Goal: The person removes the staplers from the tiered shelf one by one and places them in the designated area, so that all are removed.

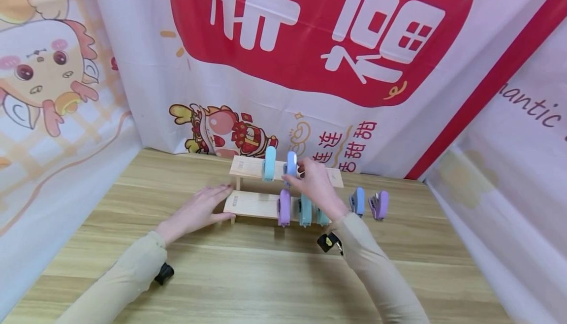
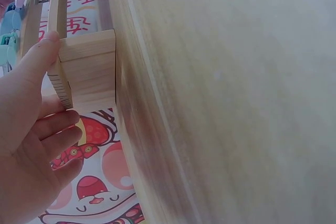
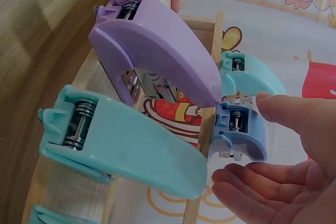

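Note:
A two-tier wooden shelf (image 1: 257, 205) carries several staplers. At its left end, my left hand (image 1: 201, 213) holds the lower step, with the thumb at the front corner and the fingers towards the back. On the upper step, my right hand (image 1: 315, 182) pinches a blue stapler (image 3: 239, 129) between thumb and fingers. Left of that stands a light teal stapler (image 1: 268, 164). The lower step bears a purple stapler (image 1: 284, 208), a teal stapler (image 1: 305, 210) and another teal stapler (image 1: 322, 217), partly hidden by my right forearm.
On the wooden table (image 1: 248, 275), right of the shelf, stand a second blue stapler (image 1: 357, 202) and a second purple stapler (image 1: 379, 205). A printed cloth (image 1: 146, 92) hangs close behind the shelf, with more cloth at both sides.

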`<state>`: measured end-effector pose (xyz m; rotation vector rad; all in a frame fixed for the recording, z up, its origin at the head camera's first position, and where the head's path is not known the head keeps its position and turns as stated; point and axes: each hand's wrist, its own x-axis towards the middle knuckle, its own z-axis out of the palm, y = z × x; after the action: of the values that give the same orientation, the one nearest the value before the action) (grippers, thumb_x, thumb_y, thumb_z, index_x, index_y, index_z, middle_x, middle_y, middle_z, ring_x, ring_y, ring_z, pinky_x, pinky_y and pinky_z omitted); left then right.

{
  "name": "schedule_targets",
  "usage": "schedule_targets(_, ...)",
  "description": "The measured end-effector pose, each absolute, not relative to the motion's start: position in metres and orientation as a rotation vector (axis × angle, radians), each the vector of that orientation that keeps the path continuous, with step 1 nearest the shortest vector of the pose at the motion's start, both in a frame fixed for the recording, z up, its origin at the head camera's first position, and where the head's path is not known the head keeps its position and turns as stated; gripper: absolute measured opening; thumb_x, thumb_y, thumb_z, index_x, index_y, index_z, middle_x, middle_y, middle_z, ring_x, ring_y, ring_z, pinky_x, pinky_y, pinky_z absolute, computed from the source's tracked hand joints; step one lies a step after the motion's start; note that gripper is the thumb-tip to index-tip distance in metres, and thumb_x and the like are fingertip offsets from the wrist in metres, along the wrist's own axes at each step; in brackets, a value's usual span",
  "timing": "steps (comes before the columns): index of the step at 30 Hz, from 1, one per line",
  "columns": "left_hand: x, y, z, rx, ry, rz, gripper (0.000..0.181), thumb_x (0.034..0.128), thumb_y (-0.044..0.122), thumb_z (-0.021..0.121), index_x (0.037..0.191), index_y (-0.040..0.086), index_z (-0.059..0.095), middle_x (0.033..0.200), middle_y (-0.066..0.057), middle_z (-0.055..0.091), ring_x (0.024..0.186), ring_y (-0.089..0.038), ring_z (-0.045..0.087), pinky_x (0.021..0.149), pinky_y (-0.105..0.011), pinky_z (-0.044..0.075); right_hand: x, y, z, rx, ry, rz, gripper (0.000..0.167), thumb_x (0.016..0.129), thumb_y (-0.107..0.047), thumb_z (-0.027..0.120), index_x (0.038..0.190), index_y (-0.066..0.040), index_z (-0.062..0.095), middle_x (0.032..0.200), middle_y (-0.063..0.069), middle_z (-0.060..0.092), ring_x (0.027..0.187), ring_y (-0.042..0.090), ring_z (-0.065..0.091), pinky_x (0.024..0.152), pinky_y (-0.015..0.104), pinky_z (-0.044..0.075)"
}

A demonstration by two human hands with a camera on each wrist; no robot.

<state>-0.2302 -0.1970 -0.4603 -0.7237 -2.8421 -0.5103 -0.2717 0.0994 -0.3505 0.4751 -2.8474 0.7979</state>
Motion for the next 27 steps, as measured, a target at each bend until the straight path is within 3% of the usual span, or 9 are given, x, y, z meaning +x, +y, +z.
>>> schedule_targets(13,-0.2292,-0.1967,-0.4599,-0.715,-2.854,-0.53,0.078,0.0879,0.042,0.073,0.146,-0.002,0.045,0.152,-0.023,0.045,0.139,-0.04,0.046,0.117,-0.063,0.034,-0.2741,0.1014,-0.3535,0.505,-2.824,0.718,0.031,0.088,-0.029,0.075,0.103,-0.002,0.066,0.09,0.01,0.072,0.07,0.016,0.065,0.057,0.021,0.054)
schedule_targets(21,-0.2281,-0.1959,-0.458,-0.72,-2.851,-0.519,0.078,0.0878,0.04,0.074,0.146,-0.003,0.045,0.151,-0.024,0.046,0.138,-0.04,0.047,0.116,-0.063,0.035,-0.2763,0.0994,-0.3531,0.47,-2.842,0.768,0.031,0.089,-0.036,0.074,0.085,-0.006,0.065,0.071,0.005,0.067,0.053,0.011,0.054,0.045,0.019,0.044)
schedule_targets(27,-0.2288,-0.1961,-0.4581,-0.727,-2.838,-0.515,0.078,0.0872,0.041,0.074,0.145,-0.003,0.046,0.15,-0.023,0.046,0.138,-0.04,0.048,0.116,-0.063,0.035,-0.278,0.0993,-0.3528,0.46,-2.822,0.767,0.024,0.089,-0.028,0.073,0.084,-0.005,0.067,0.071,0.006,0.069,0.053,0.012,0.056,0.044,0.019,0.046)
